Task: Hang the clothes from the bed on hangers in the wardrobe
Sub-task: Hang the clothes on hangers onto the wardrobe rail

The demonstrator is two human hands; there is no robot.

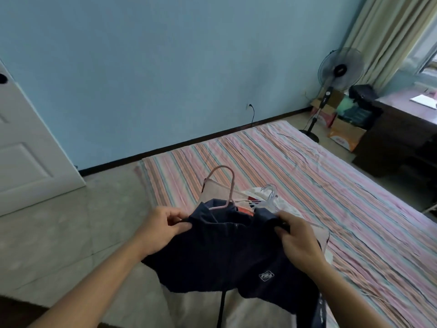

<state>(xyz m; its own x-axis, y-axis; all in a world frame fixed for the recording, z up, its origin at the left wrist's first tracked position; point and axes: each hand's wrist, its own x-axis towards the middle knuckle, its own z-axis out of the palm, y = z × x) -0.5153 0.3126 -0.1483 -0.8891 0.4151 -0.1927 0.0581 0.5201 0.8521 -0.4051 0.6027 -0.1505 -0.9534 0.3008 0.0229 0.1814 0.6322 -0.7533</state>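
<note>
Head view, would you say the person has that jacket properly on the hanger yet?

— Not quite, I'd judge. The navy jacket (227, 254) is held up over the near end of the striped bed (319, 176), and the pink hanger (225, 185) sits inside the collar with its hook poking up past the neckline. Left hand (160, 229) pinches the left shoulder seam between thumb and fingers; right hand (299, 240) grips the right shoulder the same way, fingers curled round the cloth.

— So what makes this step go well?

— Seating each shoulder over a hanger arm, I think, and pulling evenly so the collar stays centred on the hook. Tug one side harder and the jacket could slide off. The zip looks closed near the collar, which should help it hold shape.

— Where is the garment against those grips?

— It hangs between and below both hands, its pale lower panel dropping toward the bottom edge. Just beyond it, on the bed, lie a pale folded garment and a bunch of white hangers (267, 195). No wardrobe shows here; only a white door (28, 147) at left.
</note>
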